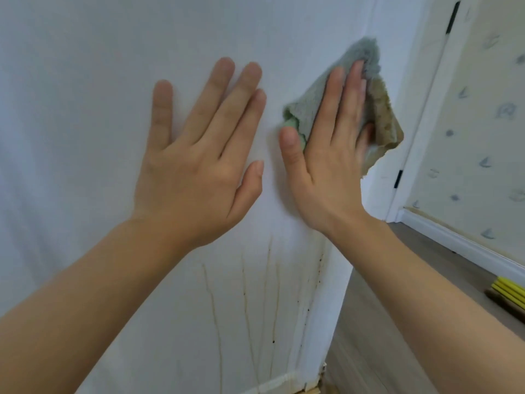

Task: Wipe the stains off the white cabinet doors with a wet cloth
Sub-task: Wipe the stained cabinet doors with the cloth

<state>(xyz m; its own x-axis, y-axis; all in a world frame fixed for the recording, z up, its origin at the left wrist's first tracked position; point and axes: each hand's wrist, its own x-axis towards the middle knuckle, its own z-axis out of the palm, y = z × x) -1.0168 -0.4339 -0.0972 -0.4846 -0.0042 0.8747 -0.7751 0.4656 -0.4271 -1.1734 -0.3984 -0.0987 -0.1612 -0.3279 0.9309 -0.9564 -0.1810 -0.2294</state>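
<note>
Pressing a grey-green cloth [366, 89] flat against the white cabinet door [85, 81], my right hand [326, 155] lies over it with fingers straight, near the door's right edge. My left hand [199, 155] rests spread and flat on the same door, just left of the cloth, gripping nothing. Below both hands, brown drip stains [244, 294] run down the door, with dark specks along its right edge. Right of the door, a patterned wall [483, 123] meets a wood floor [383, 336], where yellow strips [508, 290] lie.
</note>
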